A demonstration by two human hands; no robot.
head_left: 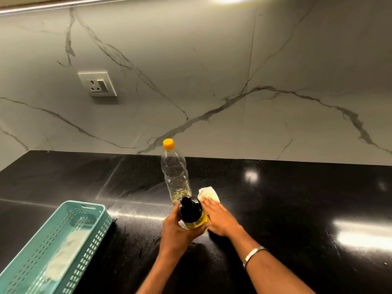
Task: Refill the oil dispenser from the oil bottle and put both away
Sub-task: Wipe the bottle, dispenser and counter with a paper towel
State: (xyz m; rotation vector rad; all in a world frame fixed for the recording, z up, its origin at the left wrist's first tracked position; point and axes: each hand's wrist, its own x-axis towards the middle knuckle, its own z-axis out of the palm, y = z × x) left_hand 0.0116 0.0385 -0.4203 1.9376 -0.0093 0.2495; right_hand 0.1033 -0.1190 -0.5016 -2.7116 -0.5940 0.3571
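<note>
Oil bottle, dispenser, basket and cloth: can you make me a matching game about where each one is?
Things:
1. oil bottle
2. oil dispenser
3. teal basket
4. white cloth

Places:
A. under the flat right hand
B. at the counter's left front edge
C. held in the grip of the left hand
D. standing capped on the counter, nearly empty

Pairs: 1-D, 2-C, 3-B, 4-A
</note>
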